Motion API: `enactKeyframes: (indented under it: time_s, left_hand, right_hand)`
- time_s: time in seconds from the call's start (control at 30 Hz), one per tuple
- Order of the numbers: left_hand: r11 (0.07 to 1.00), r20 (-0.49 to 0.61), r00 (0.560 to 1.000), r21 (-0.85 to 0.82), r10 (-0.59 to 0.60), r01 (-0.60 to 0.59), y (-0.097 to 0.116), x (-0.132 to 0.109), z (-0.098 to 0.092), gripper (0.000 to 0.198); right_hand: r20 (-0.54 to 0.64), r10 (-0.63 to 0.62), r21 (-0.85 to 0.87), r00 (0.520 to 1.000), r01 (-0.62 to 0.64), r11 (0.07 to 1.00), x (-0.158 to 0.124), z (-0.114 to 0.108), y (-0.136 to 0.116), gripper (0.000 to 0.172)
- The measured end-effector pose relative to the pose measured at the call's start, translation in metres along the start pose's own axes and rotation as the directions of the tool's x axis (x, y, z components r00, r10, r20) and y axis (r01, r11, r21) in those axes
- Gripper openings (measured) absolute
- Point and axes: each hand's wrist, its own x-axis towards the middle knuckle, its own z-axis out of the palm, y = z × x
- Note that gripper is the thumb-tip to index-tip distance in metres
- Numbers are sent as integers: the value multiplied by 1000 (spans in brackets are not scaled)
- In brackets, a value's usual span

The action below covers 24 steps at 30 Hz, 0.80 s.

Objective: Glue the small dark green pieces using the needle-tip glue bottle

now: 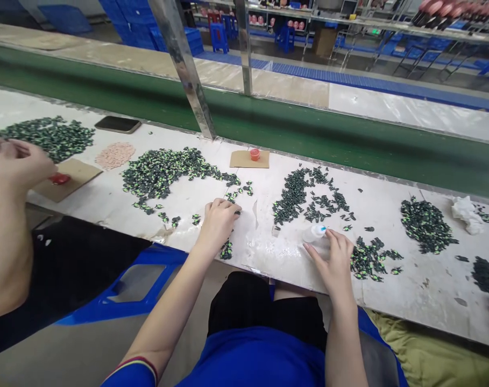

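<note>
My left hand (218, 221) rests on the white table (389, 207), fingers curled over small green-and-black parts, beside a little cluster of them (227, 250) at the table's near edge. My right hand (333, 258) is wrapped round a small clear bottle with a blue-tipped white cap (317, 232), lying close to the tabletop. A large heap of the parts (163, 171) lies left of centre. Another heap (304, 196) sits just beyond my right hand, and a smaller patch (371, 259) lies right of it.
A co-worker's hands (14, 161) work at the left over a cardboard piece with a red cap (59, 178). A red cup on cardboard (254, 154), a phone (117, 124), a pink pile (115, 155), crumpled tissue (466, 212) and a green conveyor belt (349, 140) lie beyond.
</note>
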Motion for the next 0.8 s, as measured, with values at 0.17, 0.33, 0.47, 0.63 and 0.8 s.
enactKeyframes:
  time_s: [0.17,0.33,0.47,0.63,0.8]
  left_hand:
    - [999,36,999,-29,26,-24,1,0,1,42]
    - [951,179,981,-309,81,-22,30,-14,1,29]
    - [814,244,968,-574,62,92,65,-34,10,13]
    - [864,156,988,-495,-18,94,78,-51,21,5]
    - [895,106,994,-445,8,40,72,-53,21,15]
  right_hand:
    - [73,108,226,992,-121,967,3,8,-6,31]
    - [195,289,544,937,-348,764,-6,0,-15,36]
    - [121,380,669,917,-358,652,-13,1,-18,34]
    - [103,435,766,894,-351,539,-16,4,-17,26]
    - [111,444,639,889,-406,653,-13,7,-30,27]
